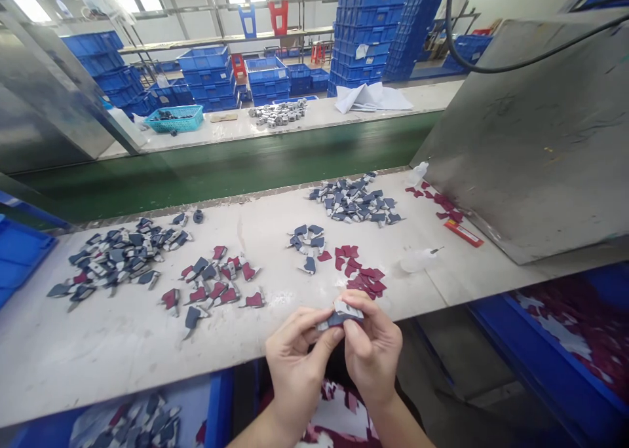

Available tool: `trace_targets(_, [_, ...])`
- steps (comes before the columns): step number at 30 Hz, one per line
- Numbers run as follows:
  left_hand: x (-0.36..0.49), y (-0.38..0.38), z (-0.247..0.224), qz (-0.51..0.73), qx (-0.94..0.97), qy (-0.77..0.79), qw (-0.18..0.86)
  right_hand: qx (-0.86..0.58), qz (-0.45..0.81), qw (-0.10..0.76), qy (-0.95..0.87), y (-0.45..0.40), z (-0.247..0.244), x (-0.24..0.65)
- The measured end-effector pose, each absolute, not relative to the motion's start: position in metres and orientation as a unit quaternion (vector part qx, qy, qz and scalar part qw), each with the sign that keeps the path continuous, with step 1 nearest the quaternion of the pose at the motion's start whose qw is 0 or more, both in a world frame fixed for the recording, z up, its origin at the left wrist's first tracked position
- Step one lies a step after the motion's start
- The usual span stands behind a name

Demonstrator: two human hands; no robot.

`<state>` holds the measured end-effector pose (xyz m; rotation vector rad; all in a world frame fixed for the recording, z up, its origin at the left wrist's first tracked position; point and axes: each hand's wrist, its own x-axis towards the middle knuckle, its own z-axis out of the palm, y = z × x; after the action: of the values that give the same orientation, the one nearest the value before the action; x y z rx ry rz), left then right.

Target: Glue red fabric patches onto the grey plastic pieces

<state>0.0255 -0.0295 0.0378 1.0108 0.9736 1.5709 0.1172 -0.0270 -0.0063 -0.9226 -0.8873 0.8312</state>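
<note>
Both my hands meet at the table's front edge around one small grey and dark-blue plastic part [343, 314]. My left hand [302, 346] pinches its left end between thumb and fingers. On its right end, the fingers of my right hand [372, 343] are closed too. A thin dark red edge shows under the part, partly hidden by my fingers. Just beyond my hands lies a pile of flat dark red pieces [366, 281]. A small group of blue and grey parts [307, 242] sits behind it. To the left are parts with dark red faces [228, 295].
Larger piles of blue-grey parts lie at the left [122, 255] and back [354, 202]. A clear needle-tipped bottle [415, 260] lies at right, near a red-orange packet [464, 233]. A metal panel [550, 133] bounds the right side. A green conveyor belt [236, 169] runs behind.
</note>
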Motion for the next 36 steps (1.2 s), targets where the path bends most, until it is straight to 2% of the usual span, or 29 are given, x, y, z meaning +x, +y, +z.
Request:
trace_targets(7, [0.021, -0.025, 0.039, 0.642, 0.400, 0.419, 0.502, -0.439, 0.402, 0.675, -0.436, -0.023, -0.003, 0.122])
trace_targets(13, [0.020, -0.026, 0.041, 0.646, 0.417, 0.424, 0.478, -0.429, 0.390, 0.681, -0.448, -0.022, 0.000, 0.122])
trace_targets(22, [0.025, -0.024, 0.029, 0.654, 0.422, 0.424, 0.463, -0.432, 0.450, 0.690, -0.366, -0.021, -0.010, 0.117])
trace_targets(30, [0.018, -0.013, 0.026, 0.623, 0.401, 0.464, 0.485, -0.445, 0.436, 0.640, -0.450, -0.015, -0.009, 0.129])
trace_targets(36, [0.016, -0.013, 0.022, 0.632, 0.449, 0.454, 0.439, -0.444, 0.435, 0.631, -0.464, -0.011, -0.002, 0.129])
